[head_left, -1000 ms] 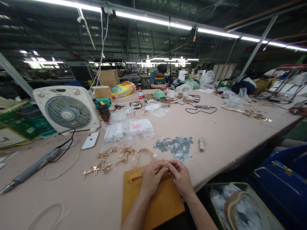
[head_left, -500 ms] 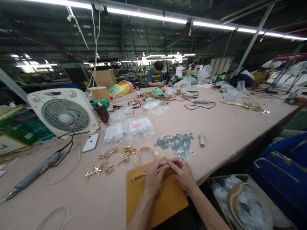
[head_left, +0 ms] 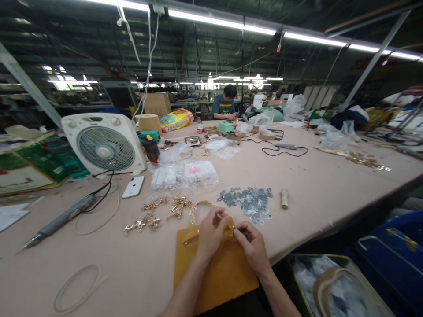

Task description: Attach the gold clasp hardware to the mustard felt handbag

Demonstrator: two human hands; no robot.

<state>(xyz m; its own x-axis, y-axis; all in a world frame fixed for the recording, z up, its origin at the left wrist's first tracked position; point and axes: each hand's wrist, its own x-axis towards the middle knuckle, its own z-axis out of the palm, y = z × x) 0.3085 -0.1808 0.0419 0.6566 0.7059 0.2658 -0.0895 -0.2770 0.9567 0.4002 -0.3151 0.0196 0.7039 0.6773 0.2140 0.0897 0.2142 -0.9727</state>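
A mustard-yellow bag (head_left: 221, 273) with a woven round handle (head_left: 198, 206) lies flat at the table's near edge. My left hand (head_left: 210, 235) rests on the bag's top edge and pinches a small gold fitting there. My right hand (head_left: 251, 246) meets it from the right, fingertips closed on the same small fitting at the bag's rim. Loose gold metal fittings (head_left: 155, 215) lie just left of the handle. A heap of small silver metal plates (head_left: 249, 200) lies just beyond my right hand.
A white box fan (head_left: 104, 145), a white phone (head_left: 133, 186), a grey corded electric screwdriver (head_left: 59, 220) and clear bags of parts (head_left: 185, 174) sit on the pink table (head_left: 317, 180). A small grey cylinder (head_left: 284, 198) lies right of the plates. A seated person (head_left: 225, 105) works at the far end. Bins (head_left: 333, 286) stand at lower right.
The view has shifted slightly, so everything sits a little further right. Both hands stay together at the bag's top edge, and my left fingers have moved up onto the rim.
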